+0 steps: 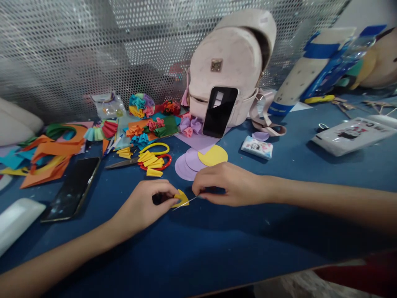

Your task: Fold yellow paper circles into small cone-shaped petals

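Between thumb and fingers my left hand point(145, 203) pinches a small yellow piece of paper point(183, 198). My right hand point(228, 184) is closed on a thin, straight metallic stick point(186, 203), whose far part lies across the yellow paper. Whether it is a needle or a wire I cannot tell. Just beyond my hands are lilac paper circles point(184, 165) with a yellow paper circle point(214, 156) partly over them. Several folded yellow paper pieces point(149, 158) rest on and around the yellow- and red-handled scissors point(124, 163), to the left of the circles.
A pale pink backpack point(226, 58) stands at the back with an upright phone point(220, 111) leaning on it. Another phone point(72, 188) lies at left near orange paper scraps point(52, 153). Paper flowers point(142, 105), a tissue pack point(257, 147) and a bottle point(304, 74) also stand around.
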Motion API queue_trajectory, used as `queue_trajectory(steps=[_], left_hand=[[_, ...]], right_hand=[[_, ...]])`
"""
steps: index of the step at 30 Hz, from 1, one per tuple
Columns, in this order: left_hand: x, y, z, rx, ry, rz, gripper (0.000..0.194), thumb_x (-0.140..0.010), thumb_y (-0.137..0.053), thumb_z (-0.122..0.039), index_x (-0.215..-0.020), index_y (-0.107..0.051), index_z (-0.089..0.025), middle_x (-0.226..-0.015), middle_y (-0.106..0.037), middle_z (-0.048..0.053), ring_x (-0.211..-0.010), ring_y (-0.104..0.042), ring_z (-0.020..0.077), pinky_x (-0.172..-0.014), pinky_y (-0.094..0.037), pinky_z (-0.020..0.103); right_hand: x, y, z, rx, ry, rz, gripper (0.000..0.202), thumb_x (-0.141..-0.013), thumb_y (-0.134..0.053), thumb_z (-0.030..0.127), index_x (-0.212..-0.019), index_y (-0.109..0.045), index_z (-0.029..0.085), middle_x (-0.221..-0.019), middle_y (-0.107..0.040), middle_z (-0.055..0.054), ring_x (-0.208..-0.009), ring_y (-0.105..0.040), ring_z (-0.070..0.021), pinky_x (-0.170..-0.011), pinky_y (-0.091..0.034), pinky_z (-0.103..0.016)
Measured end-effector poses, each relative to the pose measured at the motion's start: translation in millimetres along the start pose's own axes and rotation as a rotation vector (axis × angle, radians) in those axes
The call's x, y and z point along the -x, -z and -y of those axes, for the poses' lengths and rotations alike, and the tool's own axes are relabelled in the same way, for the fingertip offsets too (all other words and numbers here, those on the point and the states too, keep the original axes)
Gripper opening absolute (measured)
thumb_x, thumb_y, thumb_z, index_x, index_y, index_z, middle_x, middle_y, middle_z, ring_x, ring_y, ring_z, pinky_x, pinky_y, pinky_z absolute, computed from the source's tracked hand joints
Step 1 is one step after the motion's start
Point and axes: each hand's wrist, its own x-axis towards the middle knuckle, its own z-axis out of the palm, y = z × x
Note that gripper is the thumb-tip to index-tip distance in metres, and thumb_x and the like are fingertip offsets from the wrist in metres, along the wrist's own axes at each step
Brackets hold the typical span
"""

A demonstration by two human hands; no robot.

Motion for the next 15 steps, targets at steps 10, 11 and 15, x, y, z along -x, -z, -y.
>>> queue_trajectory(steps=[10, 11, 15], left_hand=[[-11, -9.1, 10, 0.09, 0.04, -0.147, 0.011, -0.083, -0.069, -0.025, -0.08, -0.08, -0.023, -0.078, -0.08, 0.001, -0.069, -0.074, 0.019, -0.066, -0.055, 0.025], [-10, -8.7, 9, 0.098, 0.04, -0.151, 0.011, -0.083, -0.07, -0.025, -0.079, -0.08, -0.023, -0.077, -0.08, 0.001, -0.068, -0.074, 0.0191, -0.065, -0.056, 0.026], [-5, -5.5, 7, 0.097, 0.025, -0.172, 0.016, -0.084, -0.068, -0.027, -0.074, -0.08, -0.023, -0.072, -0.078, 0.001, -0.064, -0.072, 0.0187, -0.062, -0.054, 0.026]], right_hand=[[-5, -25, -18, 0.1, 0.002, -0.153, 0.017, -0.1, -0.049, 0.017, -0.104, -0.064, 0.02, -0.096, -0.074, -0.003, -0.078, -0.064, -0.0142, -0.066, -0.039, -0.025], [-5, -25, -17, 0.11, 0.006, -0.162, 0.017, -0.1, -0.048, 0.017, -0.103, -0.064, 0.02, -0.095, -0.074, -0.003, -0.077, -0.064, -0.0141, -0.066, -0.039, -0.025], [-5, -23, -13, 0.133, 0.019, -0.194, 0.017, -0.101, -0.047, 0.018, -0.102, -0.064, 0.02, -0.093, -0.073, -0.002, -0.075, -0.063, -0.0127, -0.064, -0.038, -0.025]])
